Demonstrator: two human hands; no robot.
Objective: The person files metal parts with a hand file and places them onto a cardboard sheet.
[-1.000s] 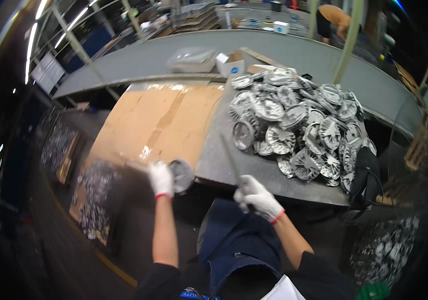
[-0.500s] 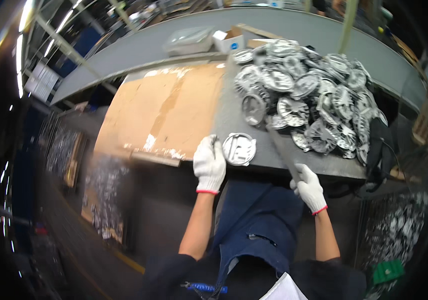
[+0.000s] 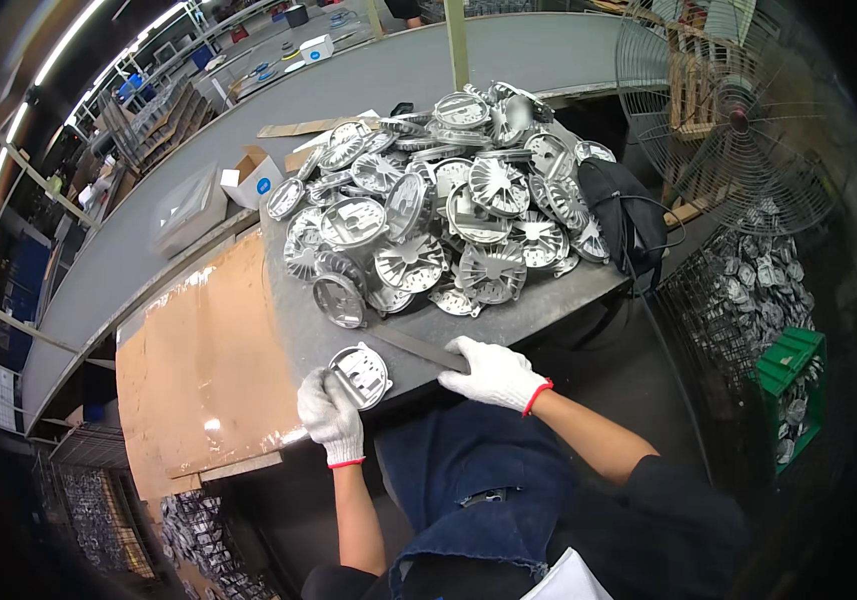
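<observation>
"Holding what, were we, in our left hand?"

"A round metal part. We had our gloved fingers curled at its left rim, near the front edge of the grey table. Whether it lay flat on the surface or was slightly raised, we could not tell."

"And our right hand?"

"Closed round one end of a long, flat, dark tool. We had it slanting up and leftward, its far end just past the round metal part, close to the pile."

"Which pile was that?"

"We had a big pile of similar metal parts heaped on the table beyond both hands, a black bag at its right end."

"What else was around us?"

"On our left we saw a cardboard sheet, with a white box beyond it. Off to the right were a large wire fan and a green crate with metal pieces inside."
</observation>
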